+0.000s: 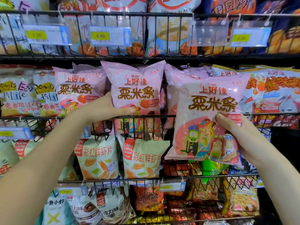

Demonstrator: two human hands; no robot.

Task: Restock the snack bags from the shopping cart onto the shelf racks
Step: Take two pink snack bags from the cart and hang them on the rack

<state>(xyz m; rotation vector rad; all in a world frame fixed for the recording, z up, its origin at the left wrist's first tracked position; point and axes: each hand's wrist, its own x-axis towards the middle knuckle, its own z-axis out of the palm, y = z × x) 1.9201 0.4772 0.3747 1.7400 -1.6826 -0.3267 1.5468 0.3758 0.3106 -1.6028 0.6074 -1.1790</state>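
Pink bags (136, 91) (209, 111) in both hands (103, 109) (241, 135)

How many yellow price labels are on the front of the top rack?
3: a 5.50 label at left, a 6.00 label near the middle, a blurred label at right. None seems hidden.

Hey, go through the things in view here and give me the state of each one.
left hand, grips the middle pink bag's left edge.
middle pink bag, upright, bottom behind the rack wire.
right hand, grips the right pink bag's right side.
right pink bag, held before the rack, not yet in.
Lang Lang Crisp bags, upright, one tier below.
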